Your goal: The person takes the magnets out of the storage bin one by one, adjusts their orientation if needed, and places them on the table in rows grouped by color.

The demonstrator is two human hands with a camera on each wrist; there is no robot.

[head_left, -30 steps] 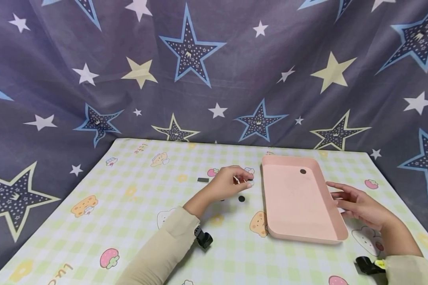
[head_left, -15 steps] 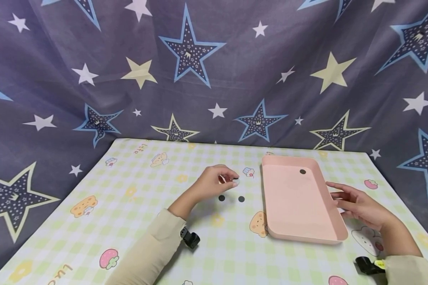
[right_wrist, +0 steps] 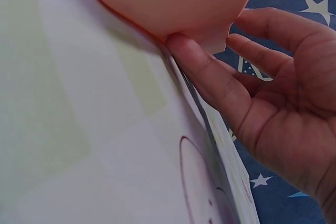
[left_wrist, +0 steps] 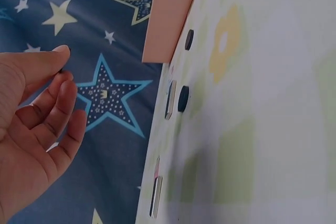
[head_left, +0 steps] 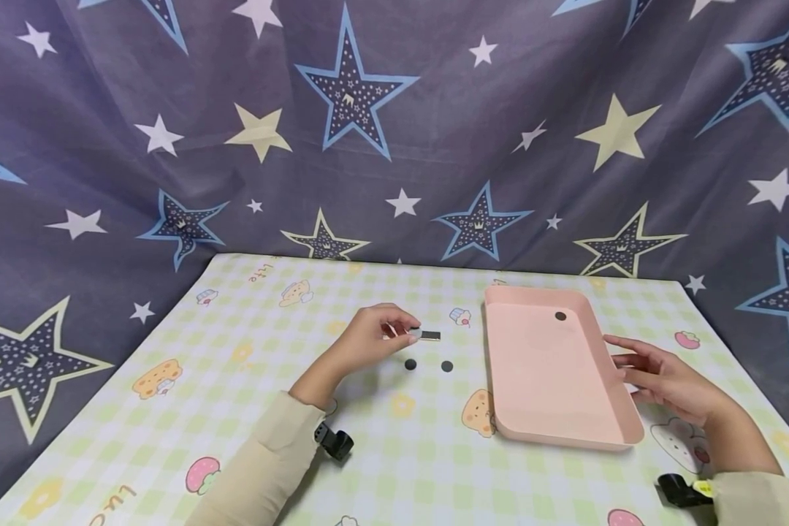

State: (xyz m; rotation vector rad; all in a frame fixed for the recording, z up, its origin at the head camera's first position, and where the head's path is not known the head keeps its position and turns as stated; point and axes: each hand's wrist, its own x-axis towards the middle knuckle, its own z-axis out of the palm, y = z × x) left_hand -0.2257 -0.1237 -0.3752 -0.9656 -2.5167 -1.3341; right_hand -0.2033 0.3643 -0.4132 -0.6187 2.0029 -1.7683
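My left hand (head_left: 378, 334) is over the left-middle of the table, pinching a small dark piece, probably a black disc, between thumb and index finger; most of it is hidden. Just beyond the fingertips lies a small dark rectangular piece (head_left: 430, 336) with a shiny edge. Nearer to me are two black discs, one (head_left: 410, 364) to the left and another (head_left: 447, 367) to the right. A pink tray (head_left: 562, 387) holds a black disc (head_left: 561, 316) near its far end. Against the tray's outer right wall rest the relaxed fingers and thumb of my right hand (head_left: 667, 380).
In the left wrist view, a second rectangular piece (left_wrist: 156, 196) lies on the checked tablecloth (left_wrist: 273, 129), below the first. A star-patterned curtain (head_left: 394, 131) hangs behind the table. Black wrist cameras sit at the left wrist (head_left: 334, 441) and right wrist (head_left: 680, 491).
My left hand has moved left, away from the tray, still pinching the small piece. This uncovers the left disc and a rectangular piece, and hides another rectangular piece. My right hand stays at the tray.
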